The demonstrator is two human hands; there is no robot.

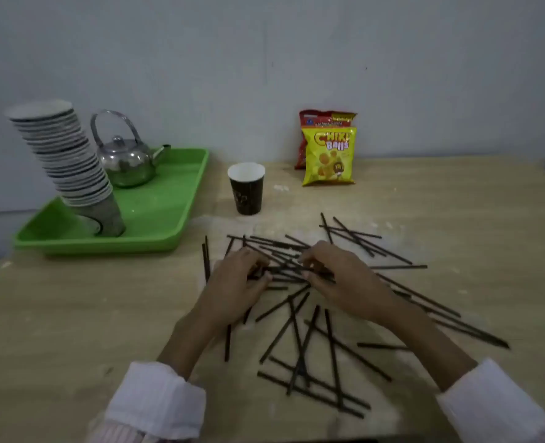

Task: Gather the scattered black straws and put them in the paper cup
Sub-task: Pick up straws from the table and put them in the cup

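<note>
A green tray (156, 219) holds a kettle (125, 163) and a leaning cup stack (63, 161); two snack bags (328, 155) stand against the wall.

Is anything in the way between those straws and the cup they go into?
Nothing visible. Only bare table lies between the straws and the open, upright cup. The green tray sits off to its left, the snack bags to its right.

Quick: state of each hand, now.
Left hand: fingers curled round black straws.
Right hand: pinches black straws too.
</note>
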